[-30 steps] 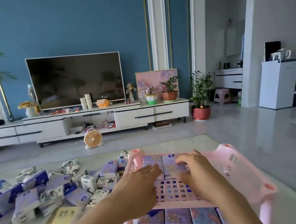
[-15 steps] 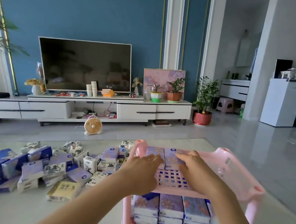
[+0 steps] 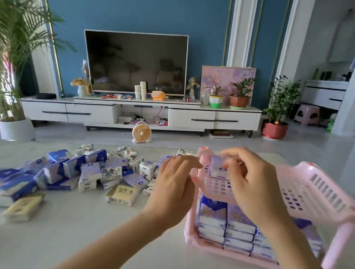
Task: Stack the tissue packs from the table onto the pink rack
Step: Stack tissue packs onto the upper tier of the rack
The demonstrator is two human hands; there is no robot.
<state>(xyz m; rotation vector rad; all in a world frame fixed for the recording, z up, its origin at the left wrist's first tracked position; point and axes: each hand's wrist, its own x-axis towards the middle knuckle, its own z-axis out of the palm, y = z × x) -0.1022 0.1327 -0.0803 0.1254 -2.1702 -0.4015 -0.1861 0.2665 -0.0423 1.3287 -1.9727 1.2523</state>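
Note:
The pink rack [image 3: 318, 185] stands on the white table [image 3: 91, 240] at the right. Its lower shelf is filled with stacked purple tissue packs [image 3: 214, 216]. One purple pack [image 3: 216, 167] lies on the far left corner of the top shelf. My right hand [image 3: 251, 178] hovers over the top shelf with loosely curled fingers beside that pack, and hides what lies under it. Just left of the rack's edge, my left hand [image 3: 174, 184] is held with relaxed fingers, holding nothing. A loose pile of tissue packs [image 3: 91, 172] covers the table's left side.
A beige pack [image 3: 122, 194] and another [image 3: 23, 208] lie at the pile's near edge. Beyond the table are a small orange fan [image 3: 141, 133] on the floor, a TV cabinet [image 3: 192, 118] and a large potted palm [image 3: 17, 130].
Both hands have lifted off the packs on the top shelf, where they lay flat before. My left hand has drawn back left of the rack. The view has swung left.

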